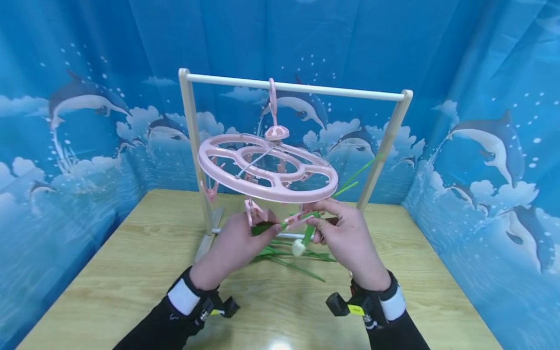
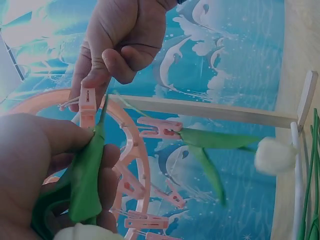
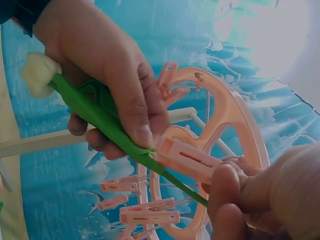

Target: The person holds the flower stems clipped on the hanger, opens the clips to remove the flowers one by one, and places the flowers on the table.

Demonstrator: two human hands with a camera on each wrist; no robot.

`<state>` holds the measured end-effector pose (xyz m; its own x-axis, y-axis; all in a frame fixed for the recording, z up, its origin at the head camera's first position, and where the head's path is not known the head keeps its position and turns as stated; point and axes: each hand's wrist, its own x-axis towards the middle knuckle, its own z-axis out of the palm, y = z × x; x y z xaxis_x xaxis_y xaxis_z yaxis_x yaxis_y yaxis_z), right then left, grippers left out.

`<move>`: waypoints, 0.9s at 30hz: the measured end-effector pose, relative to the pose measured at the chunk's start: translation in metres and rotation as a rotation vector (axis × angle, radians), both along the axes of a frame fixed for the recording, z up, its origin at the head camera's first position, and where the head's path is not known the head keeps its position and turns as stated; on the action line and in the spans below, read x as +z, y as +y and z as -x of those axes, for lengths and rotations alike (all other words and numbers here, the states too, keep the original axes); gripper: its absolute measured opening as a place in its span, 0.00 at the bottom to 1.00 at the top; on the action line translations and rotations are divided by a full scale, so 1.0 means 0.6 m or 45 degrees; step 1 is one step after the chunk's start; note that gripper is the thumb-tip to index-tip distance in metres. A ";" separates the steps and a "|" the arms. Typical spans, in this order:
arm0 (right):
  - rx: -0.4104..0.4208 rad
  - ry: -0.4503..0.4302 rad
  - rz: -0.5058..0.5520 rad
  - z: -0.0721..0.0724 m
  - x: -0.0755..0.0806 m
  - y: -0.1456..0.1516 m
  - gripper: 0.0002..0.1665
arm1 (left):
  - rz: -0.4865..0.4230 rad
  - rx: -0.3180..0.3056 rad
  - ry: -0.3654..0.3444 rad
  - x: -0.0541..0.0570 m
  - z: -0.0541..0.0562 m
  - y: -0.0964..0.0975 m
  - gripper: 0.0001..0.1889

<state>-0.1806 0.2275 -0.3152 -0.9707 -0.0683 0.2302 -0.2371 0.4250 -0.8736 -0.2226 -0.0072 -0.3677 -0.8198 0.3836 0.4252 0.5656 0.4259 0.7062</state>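
My left hand (image 1: 242, 238) holds an artificial white tulip by its green leaves (image 2: 87, 175) and stem; the white bloom (image 3: 40, 75) points away from the clip. Opposite it, my right hand (image 1: 345, 226) pinches the handle end of a pink clothespin (image 3: 190, 160). The held stem lies right at this clothespin's mouth, just below the pink round drying hanger (image 1: 302, 195). A second white tulip (image 2: 275, 156) hangs bloom down from another pink clothespin (image 2: 160, 128) close by.
The hanger's hook (image 1: 273, 99) hangs on the white bar (image 1: 341, 90) of a wooden stand (image 1: 385, 146). Several green stems (image 1: 302, 274) lie on the wooden table (image 1: 144, 272) beneath. More pink clothespins (image 3: 150, 217) dangle from the ring. A blue dolphin curtain (image 1: 109, 160) surrounds the table.
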 end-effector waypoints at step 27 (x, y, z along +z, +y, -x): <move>-0.023 0.115 -0.289 0.006 -0.010 -0.006 0.19 | 0.047 0.060 0.274 -0.005 0.003 0.011 0.09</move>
